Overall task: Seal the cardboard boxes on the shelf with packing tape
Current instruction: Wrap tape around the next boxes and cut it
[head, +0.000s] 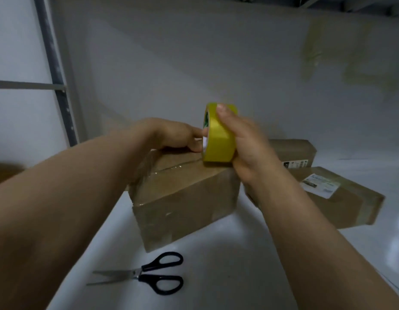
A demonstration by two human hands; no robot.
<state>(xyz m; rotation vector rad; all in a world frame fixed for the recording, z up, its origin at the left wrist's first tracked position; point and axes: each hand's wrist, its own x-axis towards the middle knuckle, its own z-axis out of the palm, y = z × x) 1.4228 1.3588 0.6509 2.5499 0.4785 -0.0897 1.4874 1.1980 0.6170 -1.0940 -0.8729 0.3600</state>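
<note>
A brown cardboard box (183, 202) stands on the white shelf (216, 265) in front of me, with clear tape glinting along its top seam. My right hand (245, 146) grips a yellow roll of packing tape (219, 135) upright at the box's far top edge. My left hand (176, 136) rests on the box top beside the roll, its fingertips at the roll's core, where the tape end seems to be; the contact is partly hidden. Two more cardboard boxes lie to the right: one with a label (341, 198) and a flatter one behind it (292, 153).
Black-handled scissors (149, 272) lie partly spread on the shelf in front of the box. A grey metal shelf upright (57, 74) rises at the left. The white back wall (194, 63) stands just behind the boxes.
</note>
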